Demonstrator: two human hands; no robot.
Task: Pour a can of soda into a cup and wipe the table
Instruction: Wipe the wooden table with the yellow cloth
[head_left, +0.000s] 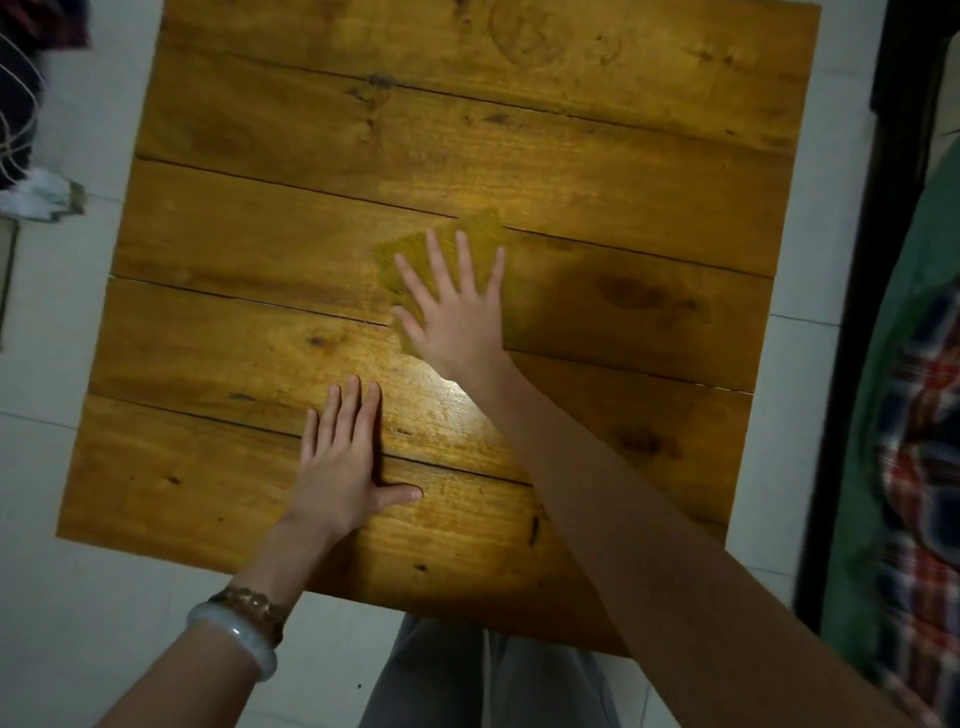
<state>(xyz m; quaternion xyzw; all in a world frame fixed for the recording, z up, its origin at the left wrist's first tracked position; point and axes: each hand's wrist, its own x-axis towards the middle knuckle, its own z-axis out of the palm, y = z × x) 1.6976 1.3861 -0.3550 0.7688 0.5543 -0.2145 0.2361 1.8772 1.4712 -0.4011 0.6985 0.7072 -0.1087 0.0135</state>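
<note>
Resting flat on the near part of the wooden surface (208, 322), the left hand (345, 470) lies with fingers straight, holding nothing. Farther in, near the middle, the right hand (457, 317) presses spread, straight fingers onto a yellow-green cloth (480, 226). No can or cup shows, so pouring seems finished and wiping looks under way.

On the wrist behind my left grip (337, 467), lower left of the frame, I wear a smooth, pale whitish bangle (236, 642) and beside it a gold-toned bracelet (254, 603). My forearms are bare. Light grey trousers (488, 680) show at bottom centre.
</note>
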